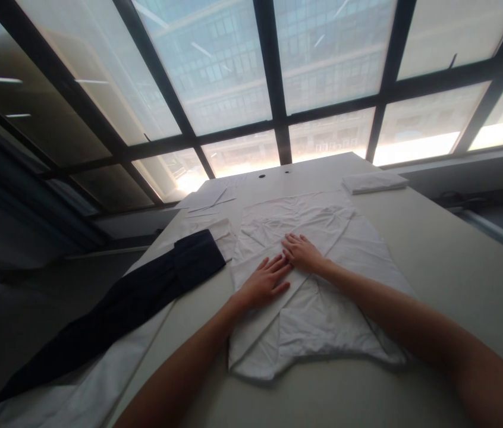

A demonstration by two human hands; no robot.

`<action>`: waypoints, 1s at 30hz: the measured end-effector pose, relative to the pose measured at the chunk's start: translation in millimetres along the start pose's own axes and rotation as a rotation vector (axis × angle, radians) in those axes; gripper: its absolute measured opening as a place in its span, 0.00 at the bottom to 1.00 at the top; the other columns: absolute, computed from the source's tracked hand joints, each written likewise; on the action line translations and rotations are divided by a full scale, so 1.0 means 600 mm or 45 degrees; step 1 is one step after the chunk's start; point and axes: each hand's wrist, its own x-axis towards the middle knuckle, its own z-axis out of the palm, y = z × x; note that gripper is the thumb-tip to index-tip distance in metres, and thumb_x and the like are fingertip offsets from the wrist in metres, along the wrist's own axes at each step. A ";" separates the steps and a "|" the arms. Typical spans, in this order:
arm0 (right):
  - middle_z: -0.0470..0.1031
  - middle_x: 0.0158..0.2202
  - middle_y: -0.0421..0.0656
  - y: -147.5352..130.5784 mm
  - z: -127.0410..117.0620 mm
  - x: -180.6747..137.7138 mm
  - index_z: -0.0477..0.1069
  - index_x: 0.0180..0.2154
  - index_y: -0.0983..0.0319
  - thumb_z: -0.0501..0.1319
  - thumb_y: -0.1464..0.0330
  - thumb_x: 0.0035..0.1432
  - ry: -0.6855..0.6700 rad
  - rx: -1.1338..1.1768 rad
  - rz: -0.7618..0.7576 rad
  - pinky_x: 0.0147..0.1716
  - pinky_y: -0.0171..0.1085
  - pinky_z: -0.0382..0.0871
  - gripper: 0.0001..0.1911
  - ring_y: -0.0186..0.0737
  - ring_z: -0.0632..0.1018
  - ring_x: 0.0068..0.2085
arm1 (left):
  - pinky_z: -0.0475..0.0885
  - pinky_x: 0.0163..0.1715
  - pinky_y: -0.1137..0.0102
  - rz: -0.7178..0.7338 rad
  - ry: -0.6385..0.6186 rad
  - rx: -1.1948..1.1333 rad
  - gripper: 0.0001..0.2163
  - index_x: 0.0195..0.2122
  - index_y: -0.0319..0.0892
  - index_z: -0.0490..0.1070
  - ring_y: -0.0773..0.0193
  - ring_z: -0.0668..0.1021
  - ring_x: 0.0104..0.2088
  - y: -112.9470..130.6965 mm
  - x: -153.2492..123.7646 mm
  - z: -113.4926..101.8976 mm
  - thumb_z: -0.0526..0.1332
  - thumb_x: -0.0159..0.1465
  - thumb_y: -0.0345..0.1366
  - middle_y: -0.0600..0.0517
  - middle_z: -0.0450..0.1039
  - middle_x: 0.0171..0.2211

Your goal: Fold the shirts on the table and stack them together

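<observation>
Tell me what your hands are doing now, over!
Both flat and open: left hand and right hand on the white shirt. Shirt spread on the table. To its left, a dark garment, clear of both hands.

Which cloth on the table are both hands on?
The white garment spread flat in front: left hand and right hand rest on it. The dark garment drapes off the left edge; the folded white cloth lies at the far right, both untouched.

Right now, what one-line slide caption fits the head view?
Left hand and right hand lie flat on a white garment spread on a pale table, beside a dark garment.
</observation>
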 end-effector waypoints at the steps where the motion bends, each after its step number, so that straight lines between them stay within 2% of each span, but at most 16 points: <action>1: 0.60 0.68 0.53 0.000 0.000 0.000 0.64 0.63 0.63 0.49 0.64 0.71 0.002 -0.001 -0.001 0.66 0.49 0.47 0.23 0.46 0.58 0.69 | 0.43 0.69 0.52 -0.001 -0.001 0.000 0.28 0.72 0.51 0.49 0.55 0.49 0.72 0.000 0.000 0.000 0.49 0.74 0.51 0.51 0.44 0.73; 9: 0.61 0.68 0.54 0.002 0.001 0.000 0.64 0.63 0.63 0.48 0.64 0.71 0.011 -0.005 -0.002 0.66 0.48 0.47 0.23 0.45 0.58 0.69 | 0.42 0.69 0.52 0.002 0.003 -0.003 0.28 0.72 0.51 0.50 0.56 0.49 0.72 0.002 0.000 -0.003 0.49 0.74 0.51 0.50 0.45 0.73; 13: 0.59 0.69 0.53 0.004 0.005 0.001 0.63 0.64 0.63 0.47 0.63 0.71 -0.004 -0.018 0.018 0.66 0.51 0.47 0.25 0.47 0.56 0.70 | 0.42 0.69 0.53 -0.002 0.002 -0.006 0.28 0.72 0.51 0.50 0.56 0.49 0.72 0.001 0.001 -0.001 0.49 0.74 0.51 0.50 0.44 0.73; 20: 0.51 0.72 0.53 0.015 0.017 0.004 0.56 0.68 0.63 0.45 0.59 0.71 -0.003 -0.046 0.271 0.66 0.58 0.43 0.29 0.52 0.51 0.71 | 0.44 0.69 0.51 -0.003 -0.003 -0.045 0.29 0.73 0.53 0.44 0.54 0.49 0.72 0.000 0.001 0.000 0.48 0.74 0.51 0.52 0.43 0.73; 26: 0.50 0.72 0.55 0.034 0.013 0.006 0.56 0.68 0.64 0.47 0.59 0.70 0.040 -0.055 0.421 0.66 0.58 0.43 0.31 0.54 0.51 0.71 | 0.44 0.69 0.52 -0.011 -0.011 -0.040 0.28 0.72 0.52 0.48 0.55 0.49 0.72 0.001 -0.001 -0.003 0.47 0.74 0.52 0.51 0.44 0.73; 30: 0.51 0.71 0.56 0.041 0.012 0.006 0.57 0.68 0.65 0.46 0.58 0.69 0.068 -0.066 0.454 0.66 0.58 0.43 0.30 0.55 0.52 0.71 | 0.44 0.69 0.52 -0.010 -0.009 -0.042 0.27 0.72 0.53 0.49 0.55 0.50 0.72 0.002 -0.001 -0.003 0.48 0.74 0.51 0.52 0.44 0.73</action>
